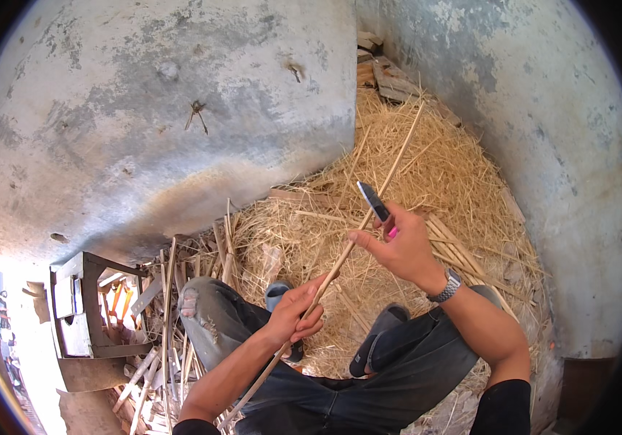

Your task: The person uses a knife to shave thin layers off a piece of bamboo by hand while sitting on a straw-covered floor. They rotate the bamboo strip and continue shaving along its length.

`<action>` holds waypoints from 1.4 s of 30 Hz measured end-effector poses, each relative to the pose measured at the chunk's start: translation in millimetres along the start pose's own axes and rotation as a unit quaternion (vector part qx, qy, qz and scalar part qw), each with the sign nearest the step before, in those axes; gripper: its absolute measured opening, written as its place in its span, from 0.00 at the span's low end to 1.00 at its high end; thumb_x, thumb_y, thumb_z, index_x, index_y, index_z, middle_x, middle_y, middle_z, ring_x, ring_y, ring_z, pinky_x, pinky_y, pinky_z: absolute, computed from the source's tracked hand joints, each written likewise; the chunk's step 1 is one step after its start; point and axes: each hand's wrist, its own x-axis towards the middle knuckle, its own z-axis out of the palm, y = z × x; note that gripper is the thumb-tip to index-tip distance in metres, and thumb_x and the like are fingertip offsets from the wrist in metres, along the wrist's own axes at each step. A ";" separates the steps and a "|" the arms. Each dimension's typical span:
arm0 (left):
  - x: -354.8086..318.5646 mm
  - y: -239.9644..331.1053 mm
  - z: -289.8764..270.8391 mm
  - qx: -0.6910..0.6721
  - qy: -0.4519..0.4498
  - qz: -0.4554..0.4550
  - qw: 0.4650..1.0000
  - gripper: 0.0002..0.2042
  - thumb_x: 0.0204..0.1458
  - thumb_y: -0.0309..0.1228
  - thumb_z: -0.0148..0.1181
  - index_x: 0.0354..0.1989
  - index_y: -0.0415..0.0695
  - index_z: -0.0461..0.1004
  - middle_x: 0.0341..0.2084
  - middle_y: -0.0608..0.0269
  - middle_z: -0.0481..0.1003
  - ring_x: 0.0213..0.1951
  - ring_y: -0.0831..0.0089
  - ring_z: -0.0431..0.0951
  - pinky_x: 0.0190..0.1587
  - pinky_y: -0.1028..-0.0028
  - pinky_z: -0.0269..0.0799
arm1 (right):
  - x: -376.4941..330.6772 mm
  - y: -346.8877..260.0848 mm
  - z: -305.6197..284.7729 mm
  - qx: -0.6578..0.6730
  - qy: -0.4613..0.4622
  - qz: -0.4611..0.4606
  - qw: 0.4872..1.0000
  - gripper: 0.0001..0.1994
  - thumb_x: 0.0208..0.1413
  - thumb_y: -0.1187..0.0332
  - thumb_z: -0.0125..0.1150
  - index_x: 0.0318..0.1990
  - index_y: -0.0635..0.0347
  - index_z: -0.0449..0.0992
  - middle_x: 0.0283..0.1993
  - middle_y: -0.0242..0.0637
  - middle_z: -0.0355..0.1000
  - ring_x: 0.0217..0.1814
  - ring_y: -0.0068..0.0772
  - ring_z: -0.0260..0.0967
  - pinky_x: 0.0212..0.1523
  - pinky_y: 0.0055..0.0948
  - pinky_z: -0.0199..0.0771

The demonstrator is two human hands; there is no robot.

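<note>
Now L hand (295,313) grips stick (354,243), knife (373,201) edge-on.

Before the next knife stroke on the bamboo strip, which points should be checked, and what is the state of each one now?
1. Left hand grips the bamboo strip firmly: ok, fingers closed around it.
2. Right hand holds the knife securely: ok, pink handle inside the fist.
3. Blade meets the strip: ok, they cross near the right thumb.
4. Left hand away from the blade: ok, it holds lower down the strip.
5. Blade edge turned away from the body: cannot tell.
6. Legs below the strip protected: not ok, the torn jeans bare one knee.
</note>
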 end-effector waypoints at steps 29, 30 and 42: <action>-11.1 -9.4 1.0 0.123 -0.067 -0.049 0.989 0.25 0.75 0.39 0.39 0.75 0.40 0.55 0.10 0.67 0.64 0.10 0.80 0.64 0.14 0.81 0.63 | 58.9 92.7 -99.8 0.215 0.199 0.152 0.944 0.21 0.69 0.48 0.59 0.31 0.54 0.72 0.14 0.18 0.54 0.12 0.14 0.47 0.15 0.23 0.46; -10.9 -7.8 2.4 0.117 -0.071 -0.051 0.989 0.24 0.76 0.39 0.39 0.75 0.40 0.56 0.10 0.68 0.63 0.10 0.80 0.64 0.14 0.80 0.63 | 57.2 94.6 -100.7 0.166 0.189 0.134 0.959 0.23 0.70 0.47 0.57 0.29 0.55 0.72 0.15 0.19 0.55 0.13 0.15 0.48 0.16 0.24 0.48; -17.3 -1.8 4.2 0.141 0.018 -0.004 0.990 0.24 0.76 0.39 0.39 0.72 0.37 0.60 0.08 0.72 0.58 0.08 0.83 0.56 0.18 0.82 0.56 | 51.5 90.3 -78.3 -0.119 0.139 0.024 0.983 0.30 0.75 0.49 0.46 0.20 0.58 0.68 0.16 0.26 0.57 0.20 0.22 0.52 0.23 0.32 0.53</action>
